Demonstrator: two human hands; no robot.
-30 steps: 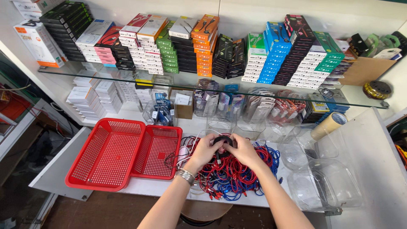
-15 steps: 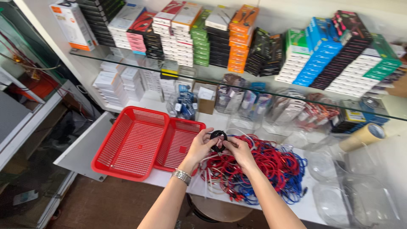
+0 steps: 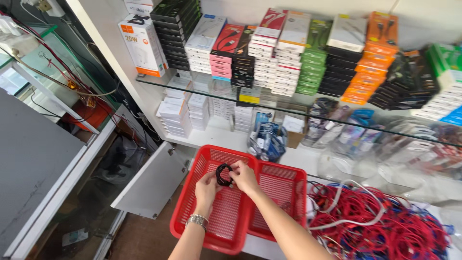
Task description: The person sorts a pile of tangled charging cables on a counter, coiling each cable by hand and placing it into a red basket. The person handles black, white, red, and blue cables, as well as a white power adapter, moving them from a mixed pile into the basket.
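My left hand (image 3: 207, 186) and my right hand (image 3: 244, 176) together hold a small coiled black cable (image 3: 223, 174) above the larger red plastic basket (image 3: 192, 212). My fingers pinch the coil from both sides. A metal watch sits on my left wrist. A second, smaller red basket (image 3: 284, 192) lies right beside the first. To the right spreads a tangled pile of red, blue and white cables (image 3: 385, 226) on the white counter.
A glass shelf (image 3: 298, 108) above carries stacks of boxed accessories in white, black, green and orange. Bagged items (image 3: 267, 142) stand behind the baskets. The counter edge (image 3: 149, 188) drops to the floor at left, beside a glass cabinet with wires.
My hands carried the black coil from over the cable pile leftward to above the large red basket. The view swung left with them.
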